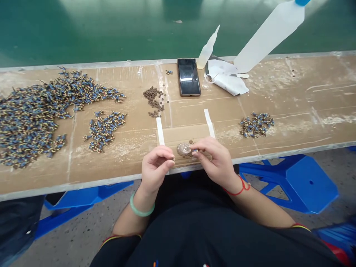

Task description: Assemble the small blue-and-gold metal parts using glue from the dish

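Near the front edge of the table, my left hand point(158, 167) is closed, with thumb and forefinger pinching a tiny dark piece point(173, 159) that looks like one of the small brown discs. My right hand point(216, 160) pinches a small blue-and-yellow part point(195, 150), mostly hidden by the fingertips. Between both hands sits a small round clear dish point(183, 149), just by the right fingertips. A brown disc point(190, 141) lies behind it. Farther back is a loose group of small brown discs point(152, 94).
Blue-and-yellow parts form a large heap point(30, 118), a smaller pile point(105, 129) and a right-hand pile point(257, 125). At the back stand a phone point(189, 77), a small nozzle bottle point(206, 52), white paper point(226, 76) and a large white bottle point(269, 35). A blue stool point(308, 183) is at right.
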`<state>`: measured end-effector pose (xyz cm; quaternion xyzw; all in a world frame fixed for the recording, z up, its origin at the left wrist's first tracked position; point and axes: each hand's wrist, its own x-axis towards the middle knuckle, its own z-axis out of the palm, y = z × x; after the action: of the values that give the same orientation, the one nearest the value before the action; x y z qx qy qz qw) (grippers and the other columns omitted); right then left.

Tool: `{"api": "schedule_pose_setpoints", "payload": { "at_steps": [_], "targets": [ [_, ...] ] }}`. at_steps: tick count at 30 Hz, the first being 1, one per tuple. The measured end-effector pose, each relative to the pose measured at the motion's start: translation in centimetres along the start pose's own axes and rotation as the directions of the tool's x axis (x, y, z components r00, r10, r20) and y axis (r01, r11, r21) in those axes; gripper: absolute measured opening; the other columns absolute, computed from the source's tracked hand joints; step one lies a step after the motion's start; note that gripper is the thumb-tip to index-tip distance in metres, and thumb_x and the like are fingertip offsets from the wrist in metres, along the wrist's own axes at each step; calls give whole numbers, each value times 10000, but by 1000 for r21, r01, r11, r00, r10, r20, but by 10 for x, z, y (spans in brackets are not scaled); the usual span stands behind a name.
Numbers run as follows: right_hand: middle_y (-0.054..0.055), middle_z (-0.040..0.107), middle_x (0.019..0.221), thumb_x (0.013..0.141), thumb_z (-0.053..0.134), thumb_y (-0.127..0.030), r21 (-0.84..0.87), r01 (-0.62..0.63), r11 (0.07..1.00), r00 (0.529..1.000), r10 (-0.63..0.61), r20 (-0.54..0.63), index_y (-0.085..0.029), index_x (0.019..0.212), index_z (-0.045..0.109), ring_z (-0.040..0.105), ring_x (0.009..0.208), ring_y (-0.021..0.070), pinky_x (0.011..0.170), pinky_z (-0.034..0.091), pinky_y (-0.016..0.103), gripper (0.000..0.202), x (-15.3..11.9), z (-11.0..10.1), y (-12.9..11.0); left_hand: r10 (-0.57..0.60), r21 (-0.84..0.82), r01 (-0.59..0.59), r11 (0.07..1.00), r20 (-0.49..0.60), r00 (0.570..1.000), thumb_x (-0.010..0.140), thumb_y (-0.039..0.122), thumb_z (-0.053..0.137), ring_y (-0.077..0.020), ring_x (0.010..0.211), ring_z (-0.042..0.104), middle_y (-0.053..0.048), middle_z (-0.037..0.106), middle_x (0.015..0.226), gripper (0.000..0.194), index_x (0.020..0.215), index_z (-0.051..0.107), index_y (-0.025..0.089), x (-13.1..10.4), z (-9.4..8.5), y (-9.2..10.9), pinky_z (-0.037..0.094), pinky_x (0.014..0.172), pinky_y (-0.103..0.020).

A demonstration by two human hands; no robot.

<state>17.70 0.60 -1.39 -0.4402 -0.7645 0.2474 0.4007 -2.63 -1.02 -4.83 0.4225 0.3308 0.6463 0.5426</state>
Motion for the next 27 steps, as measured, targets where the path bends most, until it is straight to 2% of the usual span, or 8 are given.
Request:
{"api": "schedule_pose_setpoints", "payload": {
  "at_steps": [15,27],
  "targets": [
    [32,799,887,999,649,-147,-44,52,998,998,-50,29,-269,1044,764,718,820,220,751,553,387,174,6,-3,-3,11,-12,-11,1000,12,1000,861,346,891,-132,696,605,-19,673,761,136,865,815,234,-2,1,-1,512,661,-249],
    [41,789,878,1007,663,-191,-46,43,998,998,-41,37,-275,1027,773,708,815,227,753,554,401,140,9,-8,-4,5,15,-5,1000,-16,1000,837,400,904,-139,683,608,-26,673,747,205,820,802,224,-2,3,0,516,642,-254]
  ]
}}
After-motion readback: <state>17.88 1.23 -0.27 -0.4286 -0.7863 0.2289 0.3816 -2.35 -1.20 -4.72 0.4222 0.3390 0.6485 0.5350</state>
